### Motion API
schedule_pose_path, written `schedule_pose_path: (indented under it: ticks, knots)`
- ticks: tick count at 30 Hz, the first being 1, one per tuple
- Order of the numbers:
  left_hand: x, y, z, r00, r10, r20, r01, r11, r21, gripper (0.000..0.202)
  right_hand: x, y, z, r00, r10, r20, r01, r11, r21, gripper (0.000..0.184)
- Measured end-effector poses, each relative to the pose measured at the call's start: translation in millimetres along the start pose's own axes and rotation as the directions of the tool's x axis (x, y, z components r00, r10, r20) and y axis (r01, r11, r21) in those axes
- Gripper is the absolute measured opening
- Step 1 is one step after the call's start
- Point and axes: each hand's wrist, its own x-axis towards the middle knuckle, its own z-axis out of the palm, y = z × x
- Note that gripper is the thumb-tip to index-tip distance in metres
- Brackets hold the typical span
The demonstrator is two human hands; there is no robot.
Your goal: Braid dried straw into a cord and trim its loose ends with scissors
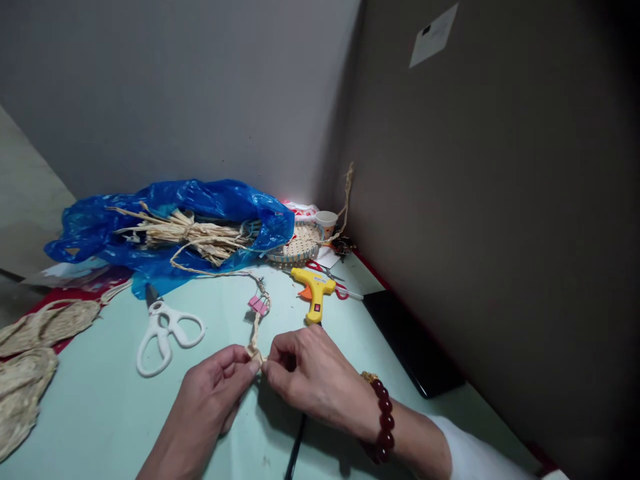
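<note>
Pinched, fingers closed: left hand [213,390] and right hand [315,373] both hold the near end of the straw cord [255,331], near centre, nearer than the pink clip [258,306]. I'd pull evenly, fingertips close together, so it lies flat.

"Which walls are around the table [100,420]?"
"At the far side there is a plain grey wall [190,87]. To the right it meets a darker, brownish wall [480,200]."
"Is something on this brownish wall?"
"Yes, a white paper [438,33] with a small black mark, quite high."
"And the table?"
"Its top is pale green, with red showing at the left edge. The light is weaker at the right."
</note>
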Motion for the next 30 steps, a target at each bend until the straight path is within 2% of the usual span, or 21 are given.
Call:
schedule_pose_path:
  ticks: [4,7,10,13,15,17,20,23,26,30]
  knots:
    - [-2,-1,0.6,1.000,0.003,-0.016,-0.003,1.000,0.021,0.033,0,-2,-1,1.000,-0.010,-0.008,0.010,1.000,-0.015,0.019]
    - [-2,-1,0.5,1.000,0.000,-0.015,0.001,1.000,0.026,0.033,0,-3,-5,0.999,-0.034,0.029,0.034,0.999,0.007,0.022]
    - [-3,1,1.1,1.000,0.002,-0.002,-0.002,1.000,0.023,0.032,2,4,-10,0.986,-0.063,0.156,0.041,0.989,0.139,0.024]
    - [-5,5,3.1,1.000,0.016,0.014,-0.016,1.000,0.008,0.030,6,17,-12,0.948,-0.078,0.309,-0.017,0.956,0.291,0.020]
    - [-6,7,4.3,1.000,0.022,0.015,-0.022,1.000,0.006,0.028,7,22,-12,0.933,-0.086,0.349,-0.038,0.942,0.335,0.019]
    - [-6,7,4.5,1.000,0.020,0.004,-0.020,1.000,0.010,0.027,8,23,-12,0.942,-0.073,0.328,-0.041,0.944,0.327,0.018]
    - [-6,4,2.9,1.000,0.016,-0.012,-0.016,1.000,0.020,0.029,8,18,-13,0.979,-0.056,0.198,-0.005,0.955,0.298,0.013]
    - [-5,0,1.0,1.000,0.024,-0.010,-0.023,0.999,0.047,0.031,10,14,-10,0.987,-0.141,0.080,0.107,0.938,0.329,0.016]
    - [-3,-2,0.4,1.000,0.030,0.002,-0.031,0.996,0.081,0.031,13,17,-5,0.976,-0.214,0.042,0.183,0.908,0.378,0.015]
    - [1,-2,0.2,0.999,0.051,0.009,-0.052,0.993,0.108,0.029,14,21,1,0.990,-0.128,0.065,0.091,0.910,0.406,0.020]
